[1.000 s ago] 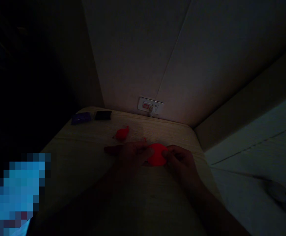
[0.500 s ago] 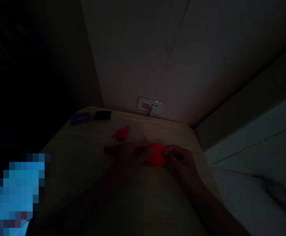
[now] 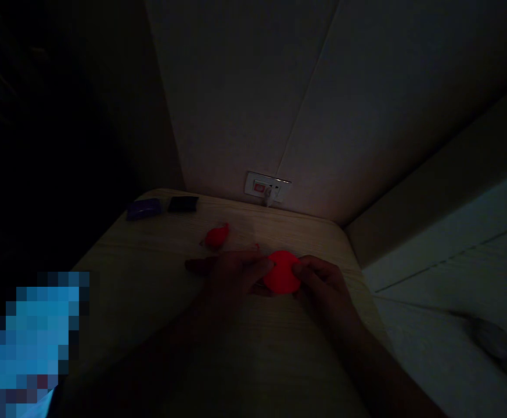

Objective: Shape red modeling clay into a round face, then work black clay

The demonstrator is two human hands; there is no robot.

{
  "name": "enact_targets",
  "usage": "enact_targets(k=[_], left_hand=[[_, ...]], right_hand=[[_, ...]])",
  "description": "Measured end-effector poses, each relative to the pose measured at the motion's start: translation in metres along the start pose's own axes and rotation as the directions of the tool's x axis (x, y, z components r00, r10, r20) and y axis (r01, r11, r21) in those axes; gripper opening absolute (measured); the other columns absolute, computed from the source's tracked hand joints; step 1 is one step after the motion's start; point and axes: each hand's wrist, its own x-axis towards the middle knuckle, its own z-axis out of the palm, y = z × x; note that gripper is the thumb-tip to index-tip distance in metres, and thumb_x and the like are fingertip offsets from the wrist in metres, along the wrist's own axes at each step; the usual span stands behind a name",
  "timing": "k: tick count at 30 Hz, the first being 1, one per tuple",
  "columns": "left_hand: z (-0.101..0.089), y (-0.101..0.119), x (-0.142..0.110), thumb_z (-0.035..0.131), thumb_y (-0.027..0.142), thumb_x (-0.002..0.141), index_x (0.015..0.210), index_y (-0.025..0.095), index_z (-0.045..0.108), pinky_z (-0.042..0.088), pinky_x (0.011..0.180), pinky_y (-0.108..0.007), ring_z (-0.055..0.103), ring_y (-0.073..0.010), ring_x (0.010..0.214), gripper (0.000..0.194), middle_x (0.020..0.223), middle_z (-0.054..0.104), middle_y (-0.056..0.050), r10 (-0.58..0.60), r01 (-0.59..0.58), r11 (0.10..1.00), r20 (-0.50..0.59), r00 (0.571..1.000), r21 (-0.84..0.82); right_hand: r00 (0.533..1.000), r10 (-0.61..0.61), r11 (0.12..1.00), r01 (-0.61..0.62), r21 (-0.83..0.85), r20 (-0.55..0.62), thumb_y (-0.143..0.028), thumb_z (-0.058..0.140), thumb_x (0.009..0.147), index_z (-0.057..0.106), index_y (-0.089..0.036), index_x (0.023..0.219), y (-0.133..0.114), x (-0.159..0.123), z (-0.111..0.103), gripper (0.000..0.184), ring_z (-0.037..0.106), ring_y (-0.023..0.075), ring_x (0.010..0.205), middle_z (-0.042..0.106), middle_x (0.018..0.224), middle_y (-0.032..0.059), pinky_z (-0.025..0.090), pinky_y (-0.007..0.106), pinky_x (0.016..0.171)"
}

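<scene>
The scene is very dark. A bright red roundish lump sits between my two hands on a pale wooden tabletop. My left hand pinches its left side with thumb and fingers. My right hand grips its right side with curled fingers. A smaller red lump lies loose on the table behind my left hand.
A purple packet and a black packet lie at the table's far left edge. A wall socket with a plug sits on the padded wall behind. A pale bed surface lies to the right.
The red lump looks a little rounder and more exposed between my fingers; my hands have shifted only slightly.
</scene>
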Motion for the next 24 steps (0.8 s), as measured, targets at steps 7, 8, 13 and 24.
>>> enact_targets(k=[7, 8, 13, 24], left_hand=[[0.001, 0.001, -0.003, 0.07, 0.026, 0.087, 0.092, 0.015, 0.079, 0.065, 0.07, -0.031, 0.076, -0.0198, 0.078, 0.015, 0.089, 0.08, -0.007, 0.003, -0.003, 1.0, -0.013, 1.0, 0.028], [0.001, 0.001, -0.003, 0.07, 0.027, 0.087, 0.091, 0.015, 0.079, 0.065, 0.071, -0.031, 0.076, -0.0202, 0.079, 0.016, 0.089, 0.08, -0.007, -0.002, 0.002, 0.999, -0.009, 1.0, 0.036], [0.003, -0.001, -0.005, 0.073, 0.031, 0.082, 0.082, 0.015, 0.078, 0.064, 0.073, -0.034, 0.075, -0.0215, 0.079, 0.017, 0.084, 0.078, -0.006, 0.018, -0.02, 0.995, 0.015, 1.0, 0.1], [0.003, -0.002, -0.009, 0.065, 0.034, 0.085, 0.083, 0.016, 0.078, 0.061, 0.074, -0.034, 0.074, -0.0227, 0.08, 0.022, 0.083, 0.077, -0.006, 0.051, -0.066, 0.967, 0.07, 0.996, 0.246]], right_hand=[[0.832, -0.548, 0.759, 0.449, -0.473, -0.09, -0.029, 0.078, 0.085, 0.07, -0.026, 0.112, -0.004, -0.006, 0.001, 0.029, 0.063, 0.0226, 0.095, 0.065, 0.108, 0.0075, 0.054, 0.037, 0.082], [0.795, -0.605, 0.683, 0.494, -0.539, -0.038, -0.027, 0.078, 0.085, 0.071, -0.026, 0.111, -0.006, -0.007, 0.001, 0.026, 0.063, 0.0245, 0.101, 0.063, 0.111, 0.0084, 0.054, 0.04, 0.085], [0.724, -0.666, 0.468, 0.593, -0.655, 0.18, -0.021, 0.075, 0.086, 0.079, -0.028, 0.103, -0.012, -0.011, 0.001, 0.019, 0.061, 0.0278, 0.108, 0.062, 0.121, 0.0102, 0.053, 0.045, 0.087], [0.707, -0.661, 0.408, 0.62, -0.67, 0.251, -0.016, 0.071, 0.087, 0.076, -0.025, 0.1, -0.009, -0.011, -0.002, 0.016, 0.061, 0.0278, 0.109, 0.062, 0.121, 0.0107, 0.053, 0.045, 0.088]])
